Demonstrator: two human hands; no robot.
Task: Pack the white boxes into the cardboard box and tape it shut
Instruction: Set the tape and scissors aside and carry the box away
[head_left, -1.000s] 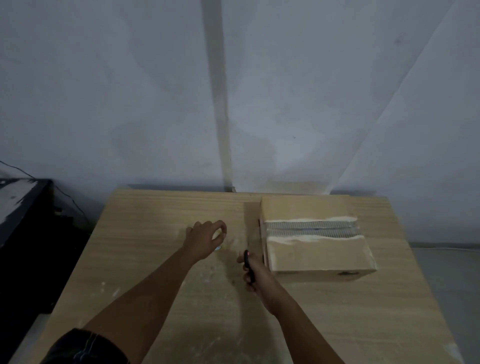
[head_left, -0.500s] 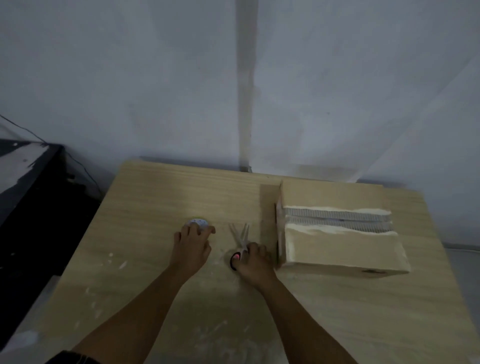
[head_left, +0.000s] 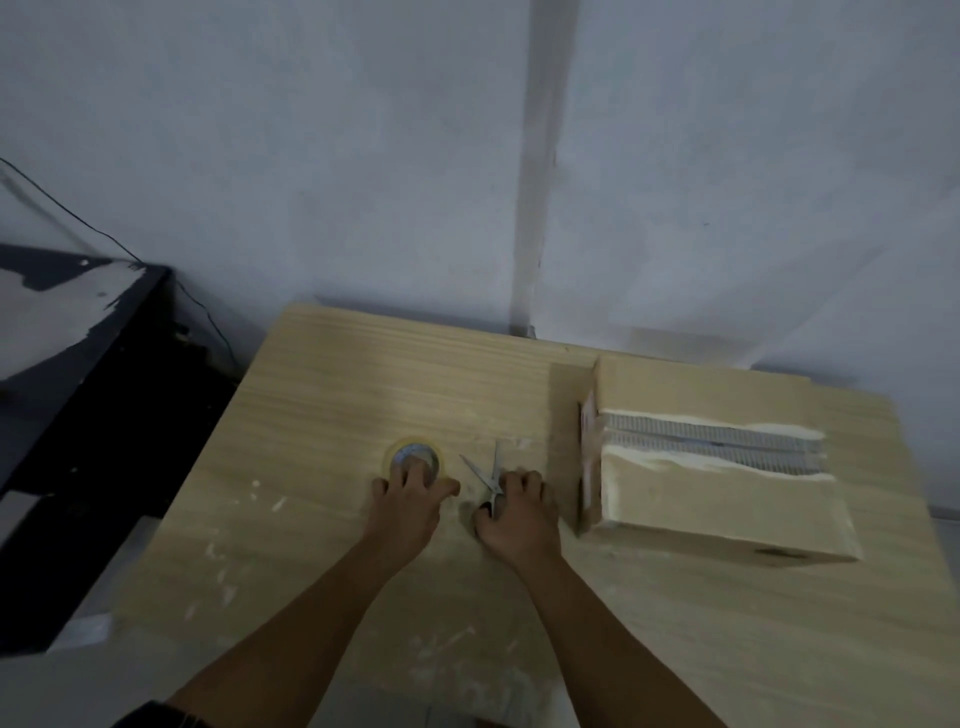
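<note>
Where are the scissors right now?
The metal scissors lie open on the light wooden table, under the right hand, between the clear tape roll and the brown cardboard box.

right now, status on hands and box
Left hand on tape roll. Right hand on scissors, blades open. Cardboard box closed, seam taped. Nothing in the way.
</note>
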